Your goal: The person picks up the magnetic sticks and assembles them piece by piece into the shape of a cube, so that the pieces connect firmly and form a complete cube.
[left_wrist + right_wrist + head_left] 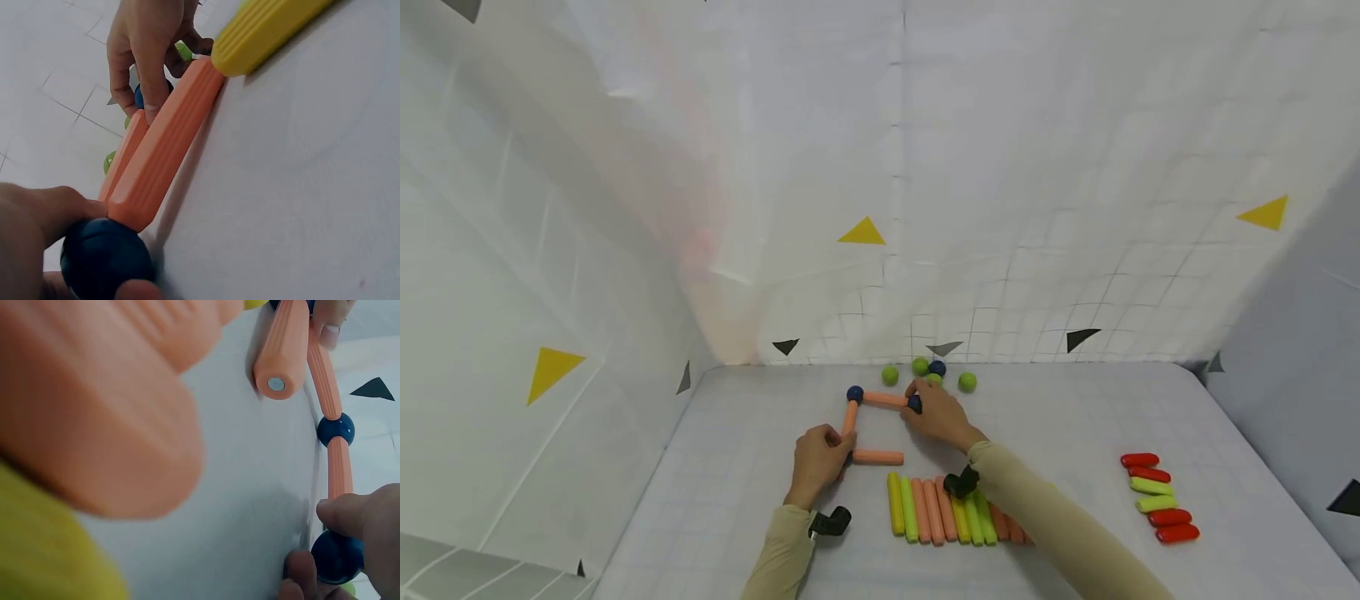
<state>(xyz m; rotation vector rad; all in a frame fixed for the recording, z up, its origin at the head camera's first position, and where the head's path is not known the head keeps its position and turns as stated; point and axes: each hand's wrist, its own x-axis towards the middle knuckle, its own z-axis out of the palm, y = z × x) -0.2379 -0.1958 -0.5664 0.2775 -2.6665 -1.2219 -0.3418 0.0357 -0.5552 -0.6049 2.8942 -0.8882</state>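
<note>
An open frame of orange sticks (877, 457) and blue balls (854, 392) lies flat on the white table (1075, 417). My left hand (820, 458) pinches the near-left corner ball (106, 259), from which two orange sticks (165, 147) run out. The near stick ends free, its magnet end (275, 384) bare. My right hand (936, 417) pinches the blue ball (337, 556) at the far-right end of the top stick (339, 469). The far-left corner ball (335, 429) is untouched.
A row of yellow, lime and orange sticks (925, 512) lies just in front of the frame, partly under my right forearm. Red and lime short pieces (1157, 500) sit at the right. Green balls (890, 375) and one blue ball (937, 367) lie by the back wall.
</note>
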